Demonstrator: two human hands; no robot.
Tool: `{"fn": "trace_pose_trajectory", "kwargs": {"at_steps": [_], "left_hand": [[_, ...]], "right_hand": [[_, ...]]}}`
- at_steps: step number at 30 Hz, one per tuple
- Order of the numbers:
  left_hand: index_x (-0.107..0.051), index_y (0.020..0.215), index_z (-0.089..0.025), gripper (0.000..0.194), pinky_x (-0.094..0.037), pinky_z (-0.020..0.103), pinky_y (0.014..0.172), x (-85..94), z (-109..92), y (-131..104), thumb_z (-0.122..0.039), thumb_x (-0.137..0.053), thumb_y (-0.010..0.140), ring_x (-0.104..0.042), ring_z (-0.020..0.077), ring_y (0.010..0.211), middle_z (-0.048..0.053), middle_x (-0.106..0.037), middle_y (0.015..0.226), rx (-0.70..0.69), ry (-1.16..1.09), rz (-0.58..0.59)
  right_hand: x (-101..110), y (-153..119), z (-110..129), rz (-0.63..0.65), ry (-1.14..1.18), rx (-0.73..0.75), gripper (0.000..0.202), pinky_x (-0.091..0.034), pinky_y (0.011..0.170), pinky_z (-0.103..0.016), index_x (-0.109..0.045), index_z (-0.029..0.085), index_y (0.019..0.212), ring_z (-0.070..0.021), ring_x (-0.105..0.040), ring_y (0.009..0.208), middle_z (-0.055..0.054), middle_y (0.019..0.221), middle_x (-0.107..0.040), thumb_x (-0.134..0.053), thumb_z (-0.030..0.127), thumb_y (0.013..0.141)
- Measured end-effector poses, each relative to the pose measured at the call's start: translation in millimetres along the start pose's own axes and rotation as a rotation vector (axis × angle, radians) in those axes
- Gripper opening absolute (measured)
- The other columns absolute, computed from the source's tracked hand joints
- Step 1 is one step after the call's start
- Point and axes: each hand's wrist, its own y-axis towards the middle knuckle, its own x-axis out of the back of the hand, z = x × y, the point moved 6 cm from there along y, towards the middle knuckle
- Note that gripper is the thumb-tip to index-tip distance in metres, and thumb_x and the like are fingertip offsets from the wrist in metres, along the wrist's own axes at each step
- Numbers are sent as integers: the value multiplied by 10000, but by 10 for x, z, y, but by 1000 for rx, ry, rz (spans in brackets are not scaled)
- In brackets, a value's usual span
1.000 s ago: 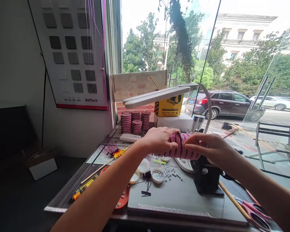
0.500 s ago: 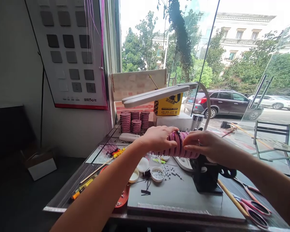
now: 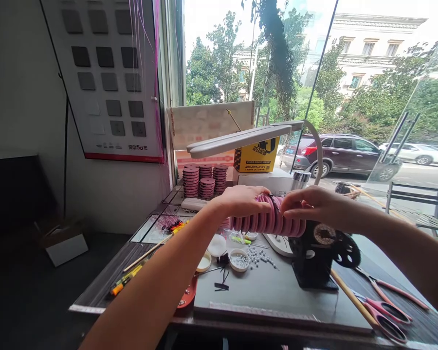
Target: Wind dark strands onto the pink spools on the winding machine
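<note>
A row of pink ribbed spools (image 3: 266,223) lies sideways, joined to a black winding machine (image 3: 316,265) on a grey board. My left hand (image 3: 245,200) rests over the top of the row, its fingers curved on the spools near a dark band. To its right, my right hand (image 3: 304,203) has thumb and fingers drawn together at the right part of the row. Whatever thin thing may be between those fingertips is too small to make out. Below the spools sits a small white dish (image 3: 239,260) of beads, with loose grey beads (image 3: 259,256) beside it.
Stacks of pink spools (image 3: 191,182) stand at the back left. A white lamp (image 3: 241,141) arches above the hands, before a yellow box (image 3: 257,158). Pink-handled scissors (image 3: 387,311), pliers (image 3: 397,290) and a wooden stick (image 3: 354,301) lie at the right. A red tray (image 3: 187,295) is partly hidden.
My right hand has moved slightly right and up, uncovering more of the machine's wheel. My left hand has shifted up a little on the spools. The whole view has shifted slightly.
</note>
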Motion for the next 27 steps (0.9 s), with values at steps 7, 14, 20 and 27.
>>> {"fn": "trace_pose_trajectory", "kwargs": {"at_steps": [7, 14, 20, 27], "left_hand": [[-413, 1294, -292, 584, -406, 435, 903, -8, -6, -30, -525, -384, 758, -506, 293, 1126, 46, -527, 1299, 3, 14, 6], [-403, 1297, -305, 586, -410, 428, 907, 3, -8, -24, -536, -377, 758, -510, 283, 1125, 35, -530, 1296, 7, 26, 14], [-424, 1284, -307, 568, -418, 425, 888, -9, 0, -4, -521, -372, 761, -520, 287, 1109, 49, -544, 1279, -8, 25, -18], [-434, 1281, -295, 560, -416, 417, 889, -4, -2, -18, -495, -400, 758, -519, 287, 1105, 53, -547, 1276, 1, -4, -21]], "right_hand": [[1, -8, 22, -37, -163, 88, 286, -349, 543, -269, -631, 179, 720, -123, -432, 581, 12, 597, -497, -554, 453, 741], [5, -10, 8, -31, -184, 88, 269, -351, 546, -268, -632, 184, 731, -130, -442, 589, 11, 604, -503, -548, 439, 749], [-25, -39, 76, -77, -195, 88, 246, -373, 567, -280, -613, 179, 686, -144, -467, 607, -7, 619, -534, -547, 409, 742], [-30, -87, 119, -166, -150, 79, 204, -387, 549, -286, -591, 178, 619, -147, -476, 590, -16, 623, -538, -568, 366, 694]]}}
